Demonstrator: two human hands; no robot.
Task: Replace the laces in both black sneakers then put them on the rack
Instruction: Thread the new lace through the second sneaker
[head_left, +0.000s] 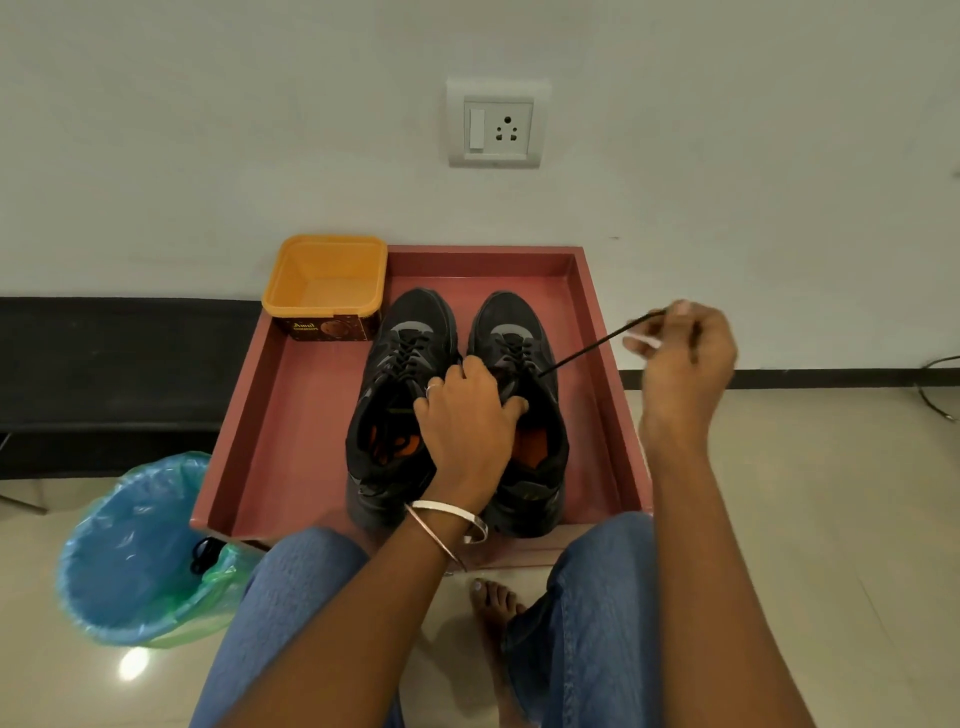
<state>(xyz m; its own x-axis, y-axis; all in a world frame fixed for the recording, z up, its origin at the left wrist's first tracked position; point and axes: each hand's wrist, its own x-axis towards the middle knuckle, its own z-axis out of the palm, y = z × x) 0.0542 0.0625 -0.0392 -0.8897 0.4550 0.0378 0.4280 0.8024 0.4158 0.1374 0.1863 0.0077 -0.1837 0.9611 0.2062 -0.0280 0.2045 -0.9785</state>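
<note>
two black sneakers sit side by side in a pink tray (597, 332) on the floor, toes toward the wall. left sneaker (400, 374) is laced through the visible eyelets, with some black lace lying loose inside on its orange insole. right sneaker (519, 364) is laced partway up.

left hand (467, 415) is pressed down across the gap between the two shoes, fingers (511, 405) curled over the tongue/collar area of the right sneaker, gripping it. bangles on that wrist.

right hand (685, 358) is raised off to the right, above the tray's edge, fingers (641, 340) pinched closed on the end of a black lace (587, 351). lace runs taut in a straight line from the pinch down-left to the upper eyelets on the right sneaker's right side.

orange tub (324, 283) sits at the tray's back-left corner, looks empty from here. bin with blue liner (140, 551) on the floor left of the tray; something black, maybe a lace, is draped at its rim, cannot tell for sure.

wall socket (496, 124) above the tray. person's denim knees and one bare foot at the bottom of the view. rack not in view.
</note>
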